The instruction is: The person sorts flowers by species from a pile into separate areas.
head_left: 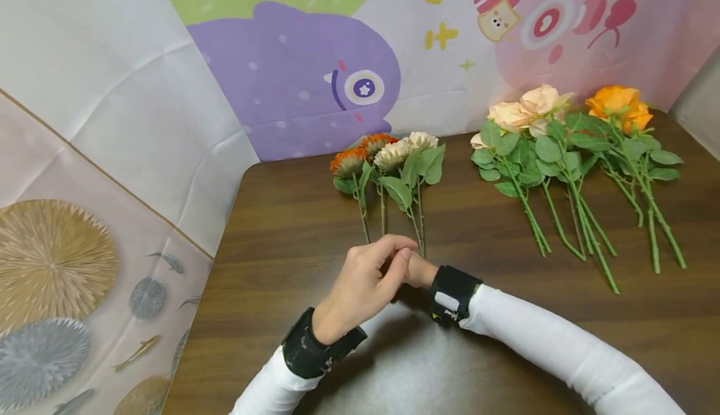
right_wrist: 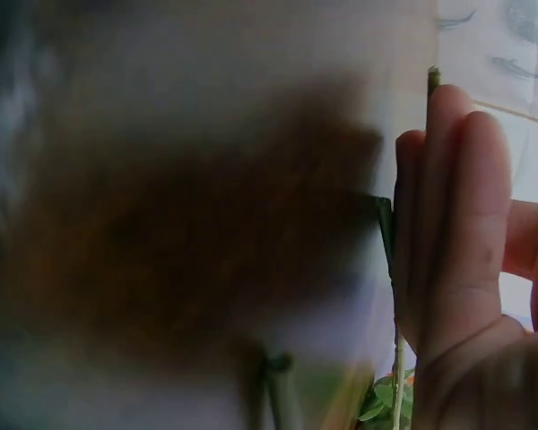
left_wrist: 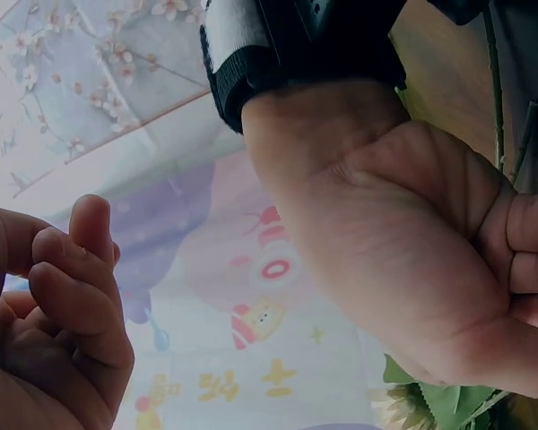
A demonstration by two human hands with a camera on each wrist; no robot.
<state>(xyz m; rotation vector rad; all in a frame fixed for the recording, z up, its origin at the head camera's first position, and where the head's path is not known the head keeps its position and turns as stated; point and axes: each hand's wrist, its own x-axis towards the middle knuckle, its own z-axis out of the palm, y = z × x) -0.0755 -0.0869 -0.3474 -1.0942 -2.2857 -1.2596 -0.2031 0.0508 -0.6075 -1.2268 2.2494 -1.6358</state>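
In the head view my left hand (head_left: 365, 280) is raised in front of my right hand (head_left: 420, 271) and hides most of it. The left fingers are loosely bent, with thumb and index tips close together and nothing visible between them. From the left wrist view, the right hand (left_wrist: 403, 260) has its thumb and fingers bent together, holding flower stems (left_wrist: 495, 90) that pass behind it. Cream daisy-like flowers (head_left: 396, 154) and orange ones (head_left: 349, 162) lie beyond the hands, their stems running back towards them. A stem (right_wrist: 397, 367) runs along the right fingers (right_wrist: 475, 206).
Peach roses (head_left: 531, 112) and orange roses (head_left: 619, 109) with long green stems lie at the table's back right. The brown wooden table (head_left: 270, 215) meets a printed cloth (head_left: 304, 90) at its far edge. A patterned cloth (head_left: 140, 246) hangs on the left.
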